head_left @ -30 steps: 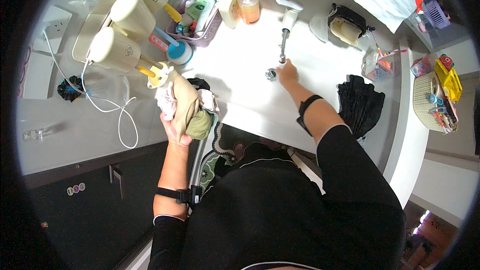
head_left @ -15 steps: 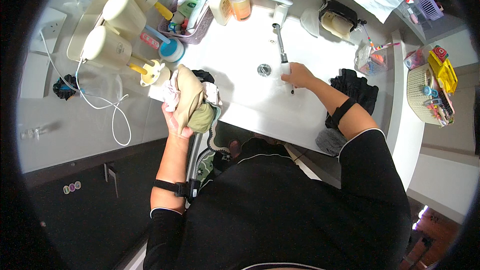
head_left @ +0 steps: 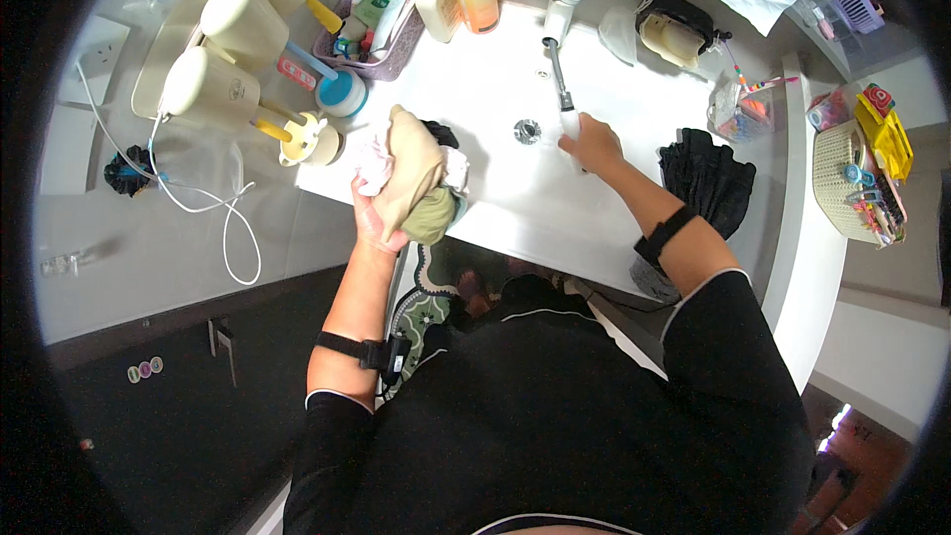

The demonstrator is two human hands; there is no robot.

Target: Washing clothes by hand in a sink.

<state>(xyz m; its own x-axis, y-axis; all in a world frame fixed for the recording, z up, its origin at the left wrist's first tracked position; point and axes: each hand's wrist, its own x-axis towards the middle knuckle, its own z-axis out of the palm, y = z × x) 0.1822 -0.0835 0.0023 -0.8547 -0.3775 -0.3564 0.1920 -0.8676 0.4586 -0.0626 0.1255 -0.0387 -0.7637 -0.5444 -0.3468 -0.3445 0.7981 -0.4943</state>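
A bundle of crumpled cloths (head_left: 413, 160), beige, olive, pink and black, rests in my left hand (head_left: 376, 221), whose fingers curl under it at the sink's left front edge. My right hand (head_left: 597, 147) is closed around the white pull-out spray head (head_left: 570, 122) of the faucet (head_left: 557, 15). A grey hose joins the head to the faucet body, drawn out over the white sink (head_left: 495, 183). Just left of the spray head lies the round drain (head_left: 527, 132). Whether water runs cannot be made out.
Black clothing (head_left: 705, 178) and a grey cloth (head_left: 654, 279) lie on the sink's right side. At the back left stand a purple basket (head_left: 401, 54), a pump bottle (head_left: 437, 0) and an orange soap bottle (head_left: 477, 2). A toothbrush cup (head_left: 738, 111) stands at the right.
My left hand has moved to the right with the cloth bundle, farther over the sink's edge. My right hand keeps hold of the spray head, nearly in place. The view has shifted slightly.
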